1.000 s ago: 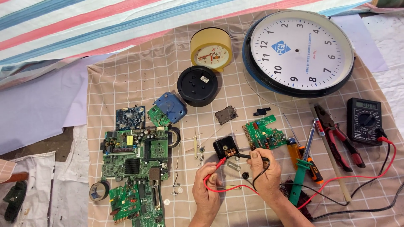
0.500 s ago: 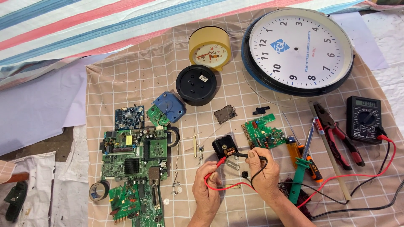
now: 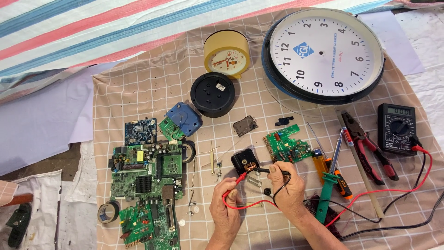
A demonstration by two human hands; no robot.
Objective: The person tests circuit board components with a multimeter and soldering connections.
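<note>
Left hand: the left hand (image 3: 227, 203) is pinched shut on the red probe (image 3: 239, 179), tip angled up onto the metal contacts.
Right hand: the right hand (image 3: 286, 187) is closed round the black probe (image 3: 263, 170), tip meeting the same contacts from the right.
Clock movement: the small black clock movement (image 3: 243, 161) lies on the checked cloth (image 3: 138, 97), just above both hands, touched by the 2 probes.
Meter: the black multimeter (image 3: 396, 128) sits far right, its red and black leads trailing back to the hands.
Nearby: a green circuit board (image 3: 286, 146) just right of the movement; the big white wall clock (image 3: 323, 53) up top.
</note>
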